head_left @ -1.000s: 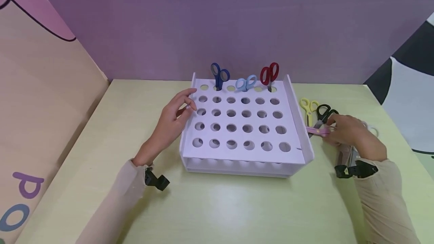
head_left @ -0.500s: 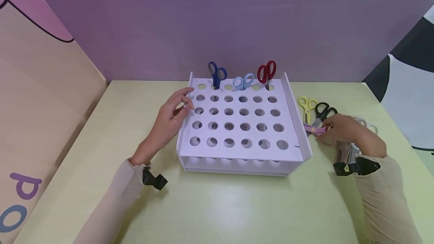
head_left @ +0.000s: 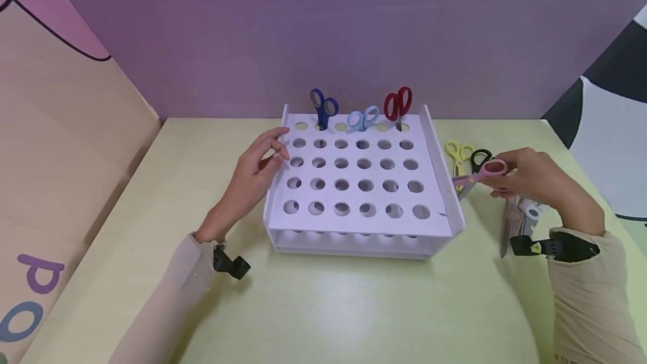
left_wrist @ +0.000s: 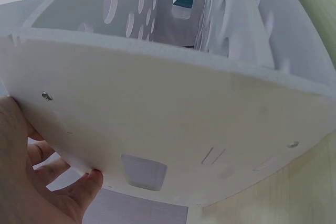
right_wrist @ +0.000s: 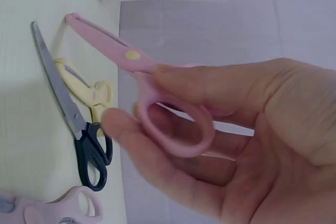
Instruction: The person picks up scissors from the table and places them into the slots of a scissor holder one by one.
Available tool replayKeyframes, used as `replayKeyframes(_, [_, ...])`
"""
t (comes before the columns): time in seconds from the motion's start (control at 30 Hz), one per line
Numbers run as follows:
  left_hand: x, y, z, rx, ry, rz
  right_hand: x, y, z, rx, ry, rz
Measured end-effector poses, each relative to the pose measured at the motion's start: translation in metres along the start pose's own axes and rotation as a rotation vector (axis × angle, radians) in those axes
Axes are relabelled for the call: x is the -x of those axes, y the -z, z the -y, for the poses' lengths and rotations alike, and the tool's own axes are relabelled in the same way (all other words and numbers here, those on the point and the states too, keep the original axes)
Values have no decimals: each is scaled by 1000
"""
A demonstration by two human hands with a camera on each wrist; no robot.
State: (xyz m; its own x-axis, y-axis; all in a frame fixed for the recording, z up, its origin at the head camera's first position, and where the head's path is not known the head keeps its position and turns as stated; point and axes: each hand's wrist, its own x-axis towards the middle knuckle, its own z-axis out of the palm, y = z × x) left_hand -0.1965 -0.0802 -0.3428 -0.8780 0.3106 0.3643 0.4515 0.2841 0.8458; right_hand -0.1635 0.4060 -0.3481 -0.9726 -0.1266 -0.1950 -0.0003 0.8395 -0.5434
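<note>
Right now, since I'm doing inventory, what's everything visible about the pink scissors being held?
The pink scissors seem mostly plastic, with a pale yellow pivot dot and looped handles. The blades appear closed, pointing toward the white rack. The right hand grips the handle end, thumb near the pivot, apparently above the table.

We are angling the left forearm (head_left: 162,302) forward and inward, sleeved to the wrist, and the left hand (head_left: 250,170) is resting with its fingers slightly apart and loosely bending. We are holding the right forearm (head_left: 588,302), also sleeved, well apart from it, and the right hand (head_left: 541,178) is pointing inward. In the right wrist view, its palm side is showing, the thumb pinching above, the fingers curling below.
</note>
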Motion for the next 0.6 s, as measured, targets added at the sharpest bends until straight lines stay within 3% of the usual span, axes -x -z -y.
replayKeyframes(0.2, [-2,1,6,11,-19,0,3,4,12,57,38,-102])
replayKeyframes(0.6, [-3,1,10,13,-11,4,4,6,23,135,59,-215])
